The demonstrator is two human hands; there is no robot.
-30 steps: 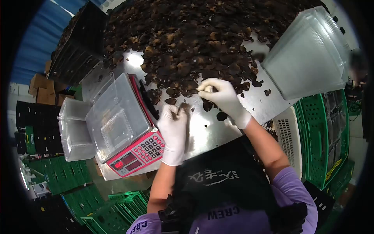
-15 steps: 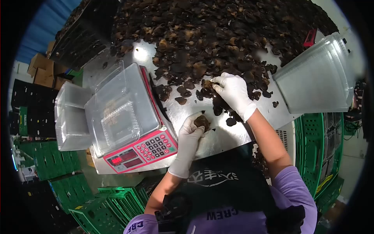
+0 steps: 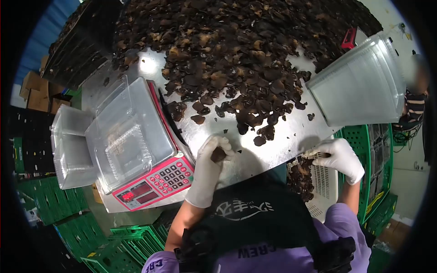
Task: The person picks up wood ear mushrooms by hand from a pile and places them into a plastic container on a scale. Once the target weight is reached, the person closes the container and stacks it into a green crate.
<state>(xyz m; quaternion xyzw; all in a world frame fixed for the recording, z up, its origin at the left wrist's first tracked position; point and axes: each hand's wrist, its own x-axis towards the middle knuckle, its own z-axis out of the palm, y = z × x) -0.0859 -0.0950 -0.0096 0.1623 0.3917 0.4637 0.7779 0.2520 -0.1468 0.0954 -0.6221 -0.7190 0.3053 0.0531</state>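
My left hand, in a white glove, is curled around a dark wood ear mushroom piece just above the metal table, right of the scale. My right hand, also gloved, is over the white slotted basket at the table's front edge. Its thumb and fingers look parted above the wood ear pieces lying in that basket; part of the fingertips blends with the pieces. A broad heap of wood ear mushrooms covers the back of the table, with loose pieces scattered before it.
The red-framed scale carries a clear plastic box. Stacked clear boxes stand left and right. Green crates fill the floor at left, more at right. Another red device sits behind the right boxes.
My right hand has moved from the front of the heap down and right to the basket. My left hand has shifted slightly left and still holds its mushroom piece. The view has shifted a little.
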